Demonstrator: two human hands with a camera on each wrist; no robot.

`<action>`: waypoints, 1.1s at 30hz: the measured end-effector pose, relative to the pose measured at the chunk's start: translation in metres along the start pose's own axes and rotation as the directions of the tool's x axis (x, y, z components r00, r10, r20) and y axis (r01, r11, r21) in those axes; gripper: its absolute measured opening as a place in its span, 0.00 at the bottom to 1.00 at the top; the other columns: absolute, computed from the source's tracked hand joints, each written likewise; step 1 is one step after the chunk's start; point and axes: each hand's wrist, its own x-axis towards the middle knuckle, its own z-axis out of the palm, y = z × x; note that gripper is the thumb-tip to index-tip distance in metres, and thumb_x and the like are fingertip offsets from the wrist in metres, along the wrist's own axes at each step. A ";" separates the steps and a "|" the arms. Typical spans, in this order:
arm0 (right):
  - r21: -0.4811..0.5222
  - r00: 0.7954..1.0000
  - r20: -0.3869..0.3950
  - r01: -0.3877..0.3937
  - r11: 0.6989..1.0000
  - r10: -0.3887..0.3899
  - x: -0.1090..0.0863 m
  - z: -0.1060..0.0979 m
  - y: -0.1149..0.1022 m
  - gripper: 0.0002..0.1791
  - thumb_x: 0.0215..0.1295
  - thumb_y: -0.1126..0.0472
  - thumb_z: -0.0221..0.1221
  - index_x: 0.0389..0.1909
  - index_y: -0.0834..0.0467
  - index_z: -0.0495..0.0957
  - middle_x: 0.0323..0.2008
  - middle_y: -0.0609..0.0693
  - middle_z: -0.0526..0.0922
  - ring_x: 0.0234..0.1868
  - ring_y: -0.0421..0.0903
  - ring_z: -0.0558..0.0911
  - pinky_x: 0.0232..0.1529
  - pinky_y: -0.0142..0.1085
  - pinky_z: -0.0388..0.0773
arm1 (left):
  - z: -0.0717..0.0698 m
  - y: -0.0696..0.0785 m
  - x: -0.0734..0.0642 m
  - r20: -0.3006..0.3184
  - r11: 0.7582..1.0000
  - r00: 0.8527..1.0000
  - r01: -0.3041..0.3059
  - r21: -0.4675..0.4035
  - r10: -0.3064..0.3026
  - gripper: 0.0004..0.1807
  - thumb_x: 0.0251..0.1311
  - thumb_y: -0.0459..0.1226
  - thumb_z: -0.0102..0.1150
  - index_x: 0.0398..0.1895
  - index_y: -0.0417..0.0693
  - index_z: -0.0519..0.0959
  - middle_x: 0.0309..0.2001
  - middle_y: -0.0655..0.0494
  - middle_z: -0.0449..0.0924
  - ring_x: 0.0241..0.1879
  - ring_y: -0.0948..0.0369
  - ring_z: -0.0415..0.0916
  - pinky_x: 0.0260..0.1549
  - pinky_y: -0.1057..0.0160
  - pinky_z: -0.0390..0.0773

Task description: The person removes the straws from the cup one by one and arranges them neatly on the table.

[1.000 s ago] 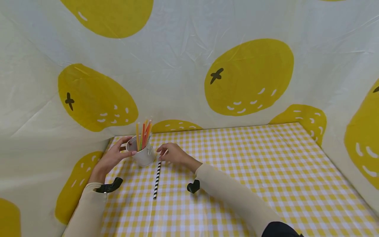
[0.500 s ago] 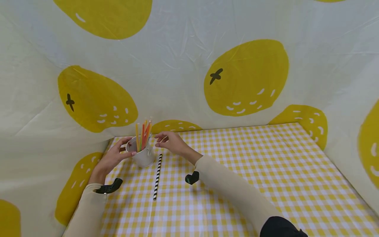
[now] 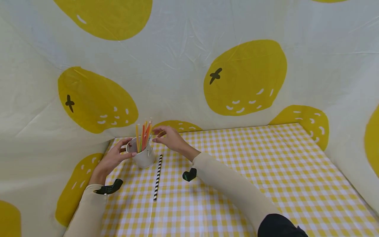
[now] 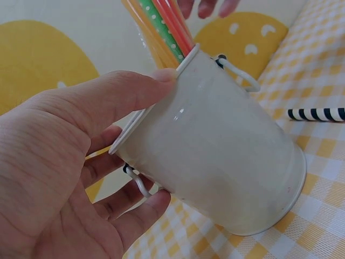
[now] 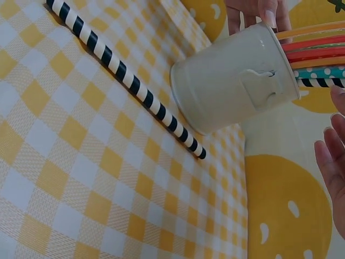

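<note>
A small white metal bucket [image 3: 144, 160] with side handles stands near the table's far left corner. My left hand [image 3: 111, 158] holds it, the thumb [image 4: 135, 91] on the rim and the fingers by one handle. Several drinking straws [image 3: 144, 136] stick up from it; orange, red, teal dotted and black-and-white striped ones show in the right wrist view. To the right of those straws my right hand [image 3: 171, 138] hovers with loosely bent, parted fingers, its fingertips close to the striped straw's top. One black-and-white striped straw [image 3: 158, 177] lies on the cloth beside the bucket.
A yellow-and-white checked tablecloth [image 3: 251, 164] covers the table. White sheeting printed with big yellow fruits [image 3: 245, 77] rises behind the table and along both sides. Each forearm wears a dark wrist device [image 3: 109, 187].
My right hand has lifted off the upper end of the lying striped straw and moved up towards the straws in the bucket. The left hand and the bucket stay in place.
</note>
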 end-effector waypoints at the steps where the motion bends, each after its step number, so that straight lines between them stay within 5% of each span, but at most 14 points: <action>1: 0.004 1.000 -0.001 0.000 1.000 0.000 0.001 0.000 -0.001 0.23 0.67 0.57 0.68 0.62 0.53 0.79 0.56 0.50 0.83 0.53 0.46 0.82 0.51 0.34 0.79 | 0.000 0.000 0.000 0.001 1.000 1.000 0.000 -0.001 0.000 0.46 0.68 0.42 0.66 0.81 0.46 0.49 0.79 0.42 0.45 0.73 0.35 0.52 0.59 0.42 0.67; 18: -0.059 0.998 0.052 0.047 0.997 -0.043 0.012 0.014 -0.003 0.21 0.65 0.63 0.69 0.58 0.57 0.82 0.54 0.52 0.84 0.56 0.54 0.82 0.55 0.34 0.77 | 0.000 0.001 -0.001 0.002 1.000 1.000 -0.002 0.013 0.002 0.47 0.68 0.43 0.65 0.82 0.47 0.48 0.80 0.41 0.44 0.74 0.34 0.51 0.60 0.40 0.66; 33: -0.100 0.999 0.046 0.003 0.995 0.002 0.011 0.021 -0.003 0.11 0.68 0.57 0.67 0.48 0.55 0.84 0.49 0.50 0.86 0.51 0.45 0.84 0.51 0.34 0.79 | 0.000 0.001 -0.004 -0.002 1.000 1.000 0.005 0.008 -0.005 0.46 0.68 0.43 0.65 0.82 0.49 0.49 0.79 0.42 0.45 0.73 0.35 0.52 0.59 0.41 0.67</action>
